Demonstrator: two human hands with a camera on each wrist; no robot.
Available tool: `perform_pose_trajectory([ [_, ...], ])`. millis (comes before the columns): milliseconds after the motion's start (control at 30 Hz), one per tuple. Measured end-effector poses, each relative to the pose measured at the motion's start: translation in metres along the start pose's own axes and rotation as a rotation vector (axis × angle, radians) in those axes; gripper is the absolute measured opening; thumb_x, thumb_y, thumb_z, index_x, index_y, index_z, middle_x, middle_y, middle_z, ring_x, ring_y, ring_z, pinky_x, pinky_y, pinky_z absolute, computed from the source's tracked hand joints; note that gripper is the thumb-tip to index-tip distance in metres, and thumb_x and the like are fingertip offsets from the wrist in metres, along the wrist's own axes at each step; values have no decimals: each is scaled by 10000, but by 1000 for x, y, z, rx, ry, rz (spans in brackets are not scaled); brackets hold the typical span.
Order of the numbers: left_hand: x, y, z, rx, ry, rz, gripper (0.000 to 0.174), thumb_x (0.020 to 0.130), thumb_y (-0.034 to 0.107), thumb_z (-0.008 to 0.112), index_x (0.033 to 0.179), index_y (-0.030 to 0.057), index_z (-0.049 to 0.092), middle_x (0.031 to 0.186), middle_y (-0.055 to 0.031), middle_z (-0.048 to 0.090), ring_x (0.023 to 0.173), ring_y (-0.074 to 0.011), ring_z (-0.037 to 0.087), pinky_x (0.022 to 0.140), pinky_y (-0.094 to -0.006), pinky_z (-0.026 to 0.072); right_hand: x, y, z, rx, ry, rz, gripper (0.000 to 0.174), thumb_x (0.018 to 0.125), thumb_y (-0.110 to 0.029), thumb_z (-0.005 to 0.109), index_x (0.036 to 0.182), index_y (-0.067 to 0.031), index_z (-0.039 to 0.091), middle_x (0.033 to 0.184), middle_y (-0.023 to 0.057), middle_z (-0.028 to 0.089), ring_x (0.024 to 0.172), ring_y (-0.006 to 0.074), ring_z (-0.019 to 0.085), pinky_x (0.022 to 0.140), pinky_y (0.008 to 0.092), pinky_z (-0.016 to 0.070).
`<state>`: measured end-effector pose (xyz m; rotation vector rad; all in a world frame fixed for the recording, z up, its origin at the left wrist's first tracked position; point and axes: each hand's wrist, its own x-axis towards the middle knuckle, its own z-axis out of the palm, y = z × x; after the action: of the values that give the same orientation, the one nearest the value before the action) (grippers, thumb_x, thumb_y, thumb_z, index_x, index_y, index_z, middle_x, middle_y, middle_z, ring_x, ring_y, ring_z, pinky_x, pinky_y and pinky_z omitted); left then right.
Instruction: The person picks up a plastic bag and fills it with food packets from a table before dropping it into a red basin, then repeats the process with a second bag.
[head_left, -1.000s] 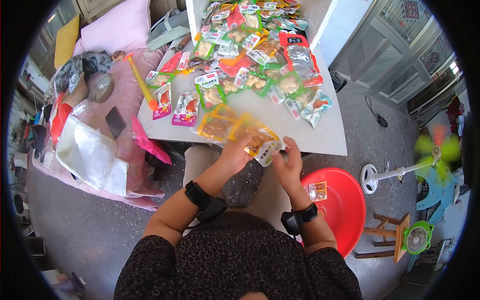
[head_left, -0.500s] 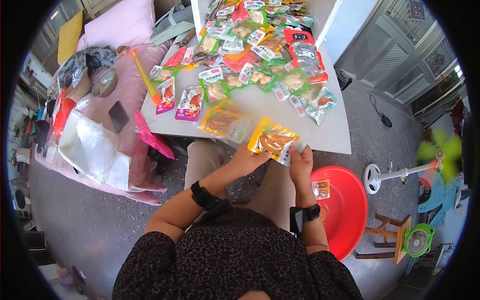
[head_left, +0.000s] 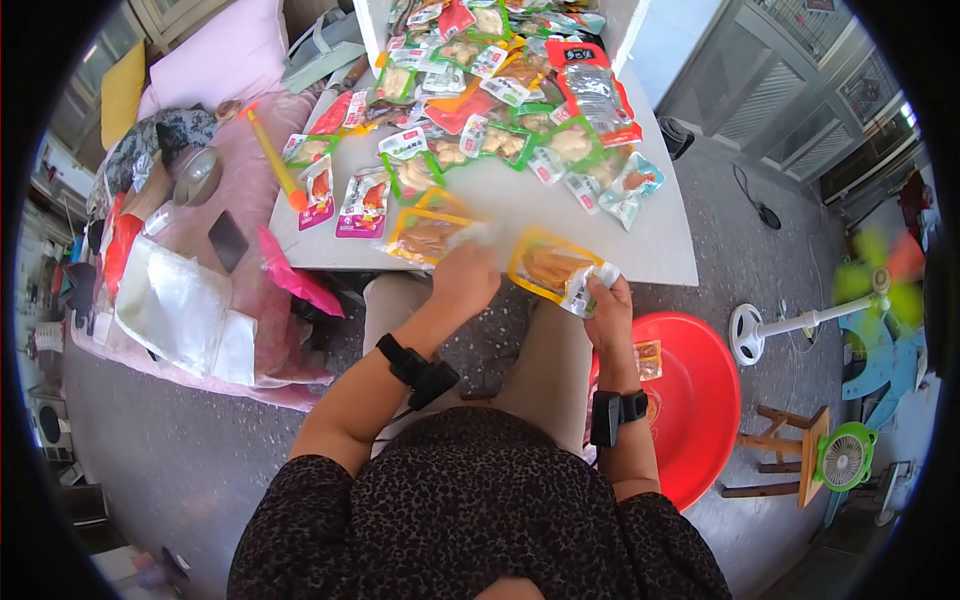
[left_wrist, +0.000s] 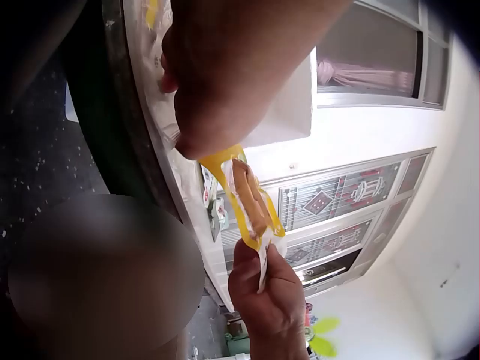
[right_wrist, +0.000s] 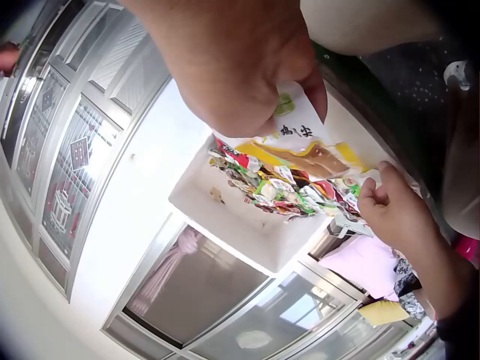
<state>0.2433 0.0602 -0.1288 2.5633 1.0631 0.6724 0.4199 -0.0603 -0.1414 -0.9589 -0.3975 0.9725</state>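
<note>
In the head view, my right hand (head_left: 608, 308) pinches the white end of a yellow-edged food pouch (head_left: 553, 266) with brown pieces showing through its clear window. The pouch is held up in front of the table's near edge. My left hand (head_left: 466, 280) is at that edge, fingers curled at the blurred whitish end of another yellow-edged food pouch (head_left: 425, 238) lying on the table. The right wrist view shows the left hand (right_wrist: 401, 214) apart from the raised pouch (right_wrist: 307, 156), thumb and finger close together at a pale corner.
Behind lies a heap of packets (head_left: 480, 80) on the white table (head_left: 640, 255). Two purple-edged packets (head_left: 362, 203) lie at the left. On the floor at right stands a red basin (head_left: 700, 420) holding a small packet (head_left: 649, 360). A pink-covered bed (head_left: 250, 190) adjoins the left side.
My left hand has left the raised pouch and moved left and forward to the pouch on the table. The right hand has taken the raised pouch's white end and drawn it to the right.
</note>
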Motion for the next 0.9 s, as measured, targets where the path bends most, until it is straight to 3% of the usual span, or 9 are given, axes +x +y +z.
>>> perform_pose_trajectory([
  [167, 3, -9, 2, -139, -41, -151, 110, 702, 125, 486, 693, 18, 466, 700, -156, 488, 703, -323, 491, 571, -402, 404, 2, 11, 4, 95, -3, 92, 173, 801, -13, 412, 954, -2, 492, 885, 94, 549, 792, 181, 549, 721, 314, 458],
  [300, 1, -16, 11, -222, 46, -105, 81, 714, 97, 468, 698, 18, 462, 707, -157, 494, 687, -329, 493, 570, -404, 400, 3, 19, 18, 151, 19, 180, 199, 801, 1, 405, 987, -10, 475, 910, 93, 544, 795, 188, 554, 712, 330, 467],
  [600, -1, 3, -8, -144, 120, -6, 62, 706, 88, 478, 728, 33, 461, 765, -131, 486, 684, -317, 498, 566, -392, 408, 12, 30, 37, 199, 32, 292, 189, 809, -48, 410, 991, -69, 457, 885, 84, 549, 705, 185, 575, 518, 318, 496],
  [800, -1, 9, -17, -173, 187, 79, 51, 695, 75, 483, 713, 37, 455, 760, -122, 479, 680, -313, 498, 555, -392, 409, 19, 46, 57, 265, -13, 266, 182, 810, -65, 398, 985, -55, 449, 904, 92, 534, 755, 204, 563, 577, 332, 493],
  [900, -1, 15, -21, -199, 154, 71, 54, 691, 73, 485, 713, 36, 453, 763, -120, 479, 681, -311, 498, 557, -392, 408, 18, 49, 77, 105, 24, 301, 190, 800, -58, 387, 981, -49, 443, 912, 96, 520, 780, 213, 551, 596, 336, 485],
])
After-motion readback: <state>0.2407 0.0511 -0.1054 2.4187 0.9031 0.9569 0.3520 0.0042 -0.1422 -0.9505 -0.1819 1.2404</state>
